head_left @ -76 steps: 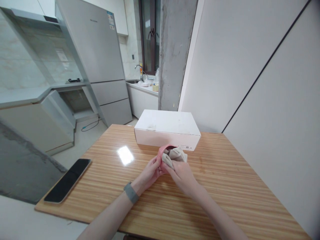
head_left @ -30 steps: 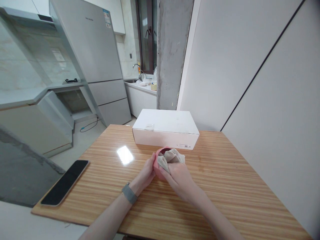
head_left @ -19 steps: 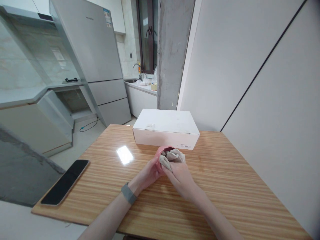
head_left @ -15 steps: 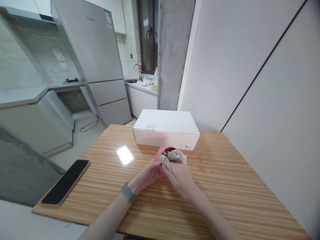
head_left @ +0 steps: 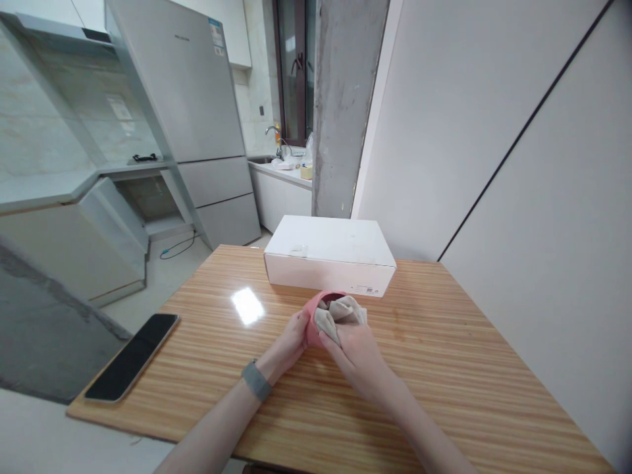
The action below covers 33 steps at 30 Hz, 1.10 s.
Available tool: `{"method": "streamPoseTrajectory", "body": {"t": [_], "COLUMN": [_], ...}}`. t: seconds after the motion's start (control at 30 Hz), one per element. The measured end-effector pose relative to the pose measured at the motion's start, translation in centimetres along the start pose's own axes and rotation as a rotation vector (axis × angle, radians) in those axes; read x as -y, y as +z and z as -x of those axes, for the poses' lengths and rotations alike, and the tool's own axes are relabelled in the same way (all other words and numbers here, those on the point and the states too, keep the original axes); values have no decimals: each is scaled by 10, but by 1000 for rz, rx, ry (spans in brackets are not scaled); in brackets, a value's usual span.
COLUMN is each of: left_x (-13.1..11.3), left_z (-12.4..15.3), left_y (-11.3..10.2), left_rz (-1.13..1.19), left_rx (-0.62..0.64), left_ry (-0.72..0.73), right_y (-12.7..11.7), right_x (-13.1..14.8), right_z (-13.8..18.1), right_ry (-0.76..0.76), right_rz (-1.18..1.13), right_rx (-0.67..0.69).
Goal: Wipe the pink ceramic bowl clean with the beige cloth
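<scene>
A small pink cup (head_left: 312, 320) sits at the middle of the wooden table (head_left: 444, 368), tipped toward me. My left hand (head_left: 291, 336) is wrapped round its left side. My right hand (head_left: 353, 352) is closed on a crumpled beige cloth (head_left: 340, 313) and presses it into the cup's mouth. A grey band is on my left wrist. A white closed box (head_left: 330, 253) stands just behind the cup.
A black phone (head_left: 133, 356) lies face up near the table's left front corner. A white wall runs along the table's right side. Beyond the table stand a concrete pillar (head_left: 343, 99), a grey fridge (head_left: 197, 118) and a kitchen counter with a tap.
My right hand has shifted the cloth slightly inside the cup, and my left hand has turned the cup a little. The box and phone have not moved.
</scene>
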State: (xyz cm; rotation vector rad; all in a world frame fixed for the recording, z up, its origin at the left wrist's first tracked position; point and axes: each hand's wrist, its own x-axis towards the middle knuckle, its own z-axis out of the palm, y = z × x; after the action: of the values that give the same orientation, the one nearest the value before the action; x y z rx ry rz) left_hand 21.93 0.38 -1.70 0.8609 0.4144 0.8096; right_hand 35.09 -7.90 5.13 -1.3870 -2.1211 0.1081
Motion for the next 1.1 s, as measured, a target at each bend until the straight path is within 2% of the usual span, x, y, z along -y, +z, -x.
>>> {"method": "streamPoseTrajectory", "body": {"t": [0.1,0.2,0.4,0.63,0.87,1.1], "left_x": [2,3,-4,-10,-2,-4], "left_z": [-1,-2,-1,3,2,1], "left_y": [-6,-9,-4,-2,-4,-2], "left_rz": [-7,-6,114,176,121,55], "left_rx": [-52,-35,163,96,104,64], "left_ry": [-52,-85,-180,-221,-155,-142], "right_y": [-2,-1,3,8,12,6], "right_x": [3,3,2,-4,-12,-7], "right_z": [-1,-1,1,2,3,0], "right_ry": [-18,5,22,75,85,27], "right_rz": [-35,-54,-87,-76,-28,-53], "right_rx": [40,32,-44,-79,-76,-81]}}
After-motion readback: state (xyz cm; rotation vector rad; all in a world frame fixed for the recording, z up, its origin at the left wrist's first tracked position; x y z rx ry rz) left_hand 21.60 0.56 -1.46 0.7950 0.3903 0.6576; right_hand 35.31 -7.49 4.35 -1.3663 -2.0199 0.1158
